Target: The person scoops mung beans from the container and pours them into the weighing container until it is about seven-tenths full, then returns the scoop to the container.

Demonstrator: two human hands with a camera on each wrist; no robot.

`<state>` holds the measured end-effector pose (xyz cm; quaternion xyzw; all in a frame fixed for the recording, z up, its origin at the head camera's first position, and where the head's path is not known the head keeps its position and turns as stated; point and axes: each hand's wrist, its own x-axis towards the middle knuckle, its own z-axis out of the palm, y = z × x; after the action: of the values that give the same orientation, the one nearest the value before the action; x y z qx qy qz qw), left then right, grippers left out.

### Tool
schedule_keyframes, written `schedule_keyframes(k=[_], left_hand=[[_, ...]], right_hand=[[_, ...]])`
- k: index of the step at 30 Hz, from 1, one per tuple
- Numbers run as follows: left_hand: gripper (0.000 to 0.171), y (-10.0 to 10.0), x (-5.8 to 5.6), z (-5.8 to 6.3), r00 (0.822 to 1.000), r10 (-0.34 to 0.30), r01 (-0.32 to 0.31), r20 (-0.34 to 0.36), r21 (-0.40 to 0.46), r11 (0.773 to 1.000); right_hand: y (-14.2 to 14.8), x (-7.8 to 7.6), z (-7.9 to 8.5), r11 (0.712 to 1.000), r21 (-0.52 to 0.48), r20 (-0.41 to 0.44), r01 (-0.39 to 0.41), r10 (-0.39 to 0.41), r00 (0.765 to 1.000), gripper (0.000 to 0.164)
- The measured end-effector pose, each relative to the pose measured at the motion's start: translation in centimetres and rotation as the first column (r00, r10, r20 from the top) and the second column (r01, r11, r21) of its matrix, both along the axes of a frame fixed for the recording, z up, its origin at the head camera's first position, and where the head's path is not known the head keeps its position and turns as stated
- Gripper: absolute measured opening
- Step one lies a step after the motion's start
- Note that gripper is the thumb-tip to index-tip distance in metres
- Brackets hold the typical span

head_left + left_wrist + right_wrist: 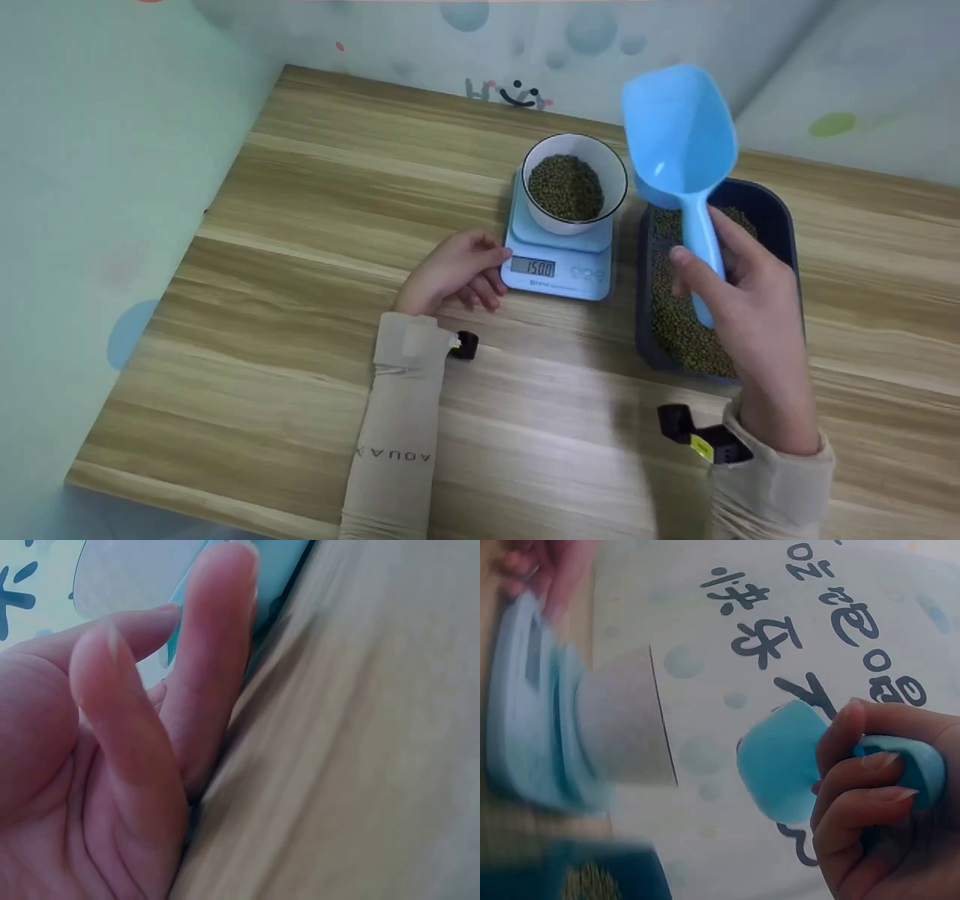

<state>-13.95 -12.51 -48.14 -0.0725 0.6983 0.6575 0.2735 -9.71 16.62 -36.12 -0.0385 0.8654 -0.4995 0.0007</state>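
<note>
My right hand [757,300] grips the handle of a light blue scoop [679,127], its bowl raised at the far end and bare inside. Beneath it stands a dark blue bin [776,202] of small green beans [682,337]. A white bowl [611,161] with a dark rim, partly filled with the same beans [562,187], sits on a pale blue kitchen scale [555,289]. The scale's display [534,268] reads 150.0. At the scale's left edge is my left hand [454,270], thumb tip touching near the display, fingers loosely bent with nothing held.
The wood-grain table [300,300] meets a pale printed wall [420,45] at the back and another at the left. A black wrist camera [466,345] shows at the left cuff, a second camera [675,424] at the right.
</note>
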Motion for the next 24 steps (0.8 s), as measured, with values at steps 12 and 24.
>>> schedule_keyframes(k=[12, 24], left_hand=[[0.026, -0.2, 0.9, 2.6, 0.999, -0.025, 0.025, 0.030, -0.028, 0.999], [0.027, 0.1, 0.8, 2.5, 0.999, -0.024, 0.025, 0.026, -0.023, 0.999]], right_hand=[[13.0, 5.4, -0.7, 0.846, 0.518, 0.333, -0.126, -0.064, 0.941, 0.054], [17.0, 6.2, 0.3, 0.731, 0.678, -0.176, 0.079, 0.057, 0.983, 0.037]])
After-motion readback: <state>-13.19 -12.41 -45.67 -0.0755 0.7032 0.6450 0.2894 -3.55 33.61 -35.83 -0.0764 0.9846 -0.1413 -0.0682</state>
